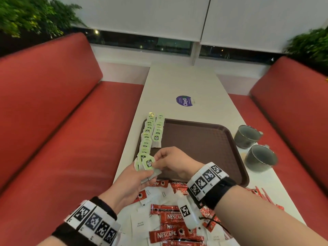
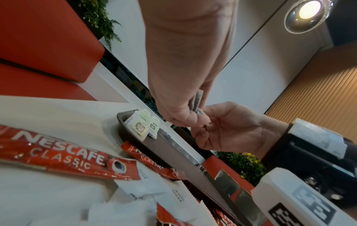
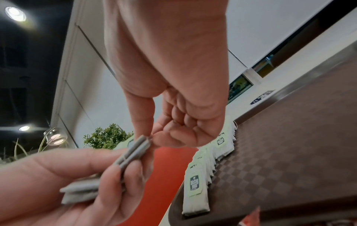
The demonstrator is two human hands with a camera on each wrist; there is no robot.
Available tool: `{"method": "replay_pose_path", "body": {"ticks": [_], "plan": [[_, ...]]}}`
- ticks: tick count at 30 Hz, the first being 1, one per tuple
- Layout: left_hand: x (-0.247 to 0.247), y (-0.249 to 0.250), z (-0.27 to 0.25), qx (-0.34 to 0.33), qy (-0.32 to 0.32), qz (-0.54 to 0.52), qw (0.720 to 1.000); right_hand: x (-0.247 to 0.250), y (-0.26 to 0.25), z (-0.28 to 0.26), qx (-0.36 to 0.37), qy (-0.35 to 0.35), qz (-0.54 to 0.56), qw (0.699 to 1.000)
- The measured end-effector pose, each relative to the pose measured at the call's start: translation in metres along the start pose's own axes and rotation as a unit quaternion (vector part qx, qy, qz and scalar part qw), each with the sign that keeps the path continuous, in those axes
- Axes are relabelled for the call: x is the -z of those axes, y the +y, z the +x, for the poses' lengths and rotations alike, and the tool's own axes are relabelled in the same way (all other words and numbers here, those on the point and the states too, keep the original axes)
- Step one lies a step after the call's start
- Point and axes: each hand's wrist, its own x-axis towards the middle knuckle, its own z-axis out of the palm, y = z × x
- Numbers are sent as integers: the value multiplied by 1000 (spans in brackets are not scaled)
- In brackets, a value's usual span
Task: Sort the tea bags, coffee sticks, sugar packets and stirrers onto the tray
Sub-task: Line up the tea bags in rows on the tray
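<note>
My left hand holds a small stack of tea bags, fingers curled under the stack and thumb lying along its top. My right hand meets it from above: thumb and forefinger pinch the upper end of the stack, while the other fingers are curled into the palm. In the head view the green tags of these held bags fan out between both hands, just above the near left corner of the brown tray.

Along the tray's left side two rows of tea bags already lie overlapping, one after another, green tags up. The rest of the tray's textured floor is bare.

Below my wrists, on the white desk, red coffee sticks and white sugar packets lie mixed in a loose pile. Thin red stirrers lie near my right forearm. Two grey metal cups stand just beside the tray's right edge.
</note>
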Motion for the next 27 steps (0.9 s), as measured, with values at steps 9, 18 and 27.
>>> {"method": "replay_pose_path", "body": {"ticks": [9, 18, 27], "plan": [[25, 7, 1, 10, 53, -55, 997, 18, -9, 33, -14, 97, 52, 994], [55, 4, -2, 12, 78, -90, 993, 26, 1, 91, -114, 177, -21, 977], [65, 0, -5, 6, 86, -89, 992, 26, 5, 111, -137, 173, -58, 974]]}}
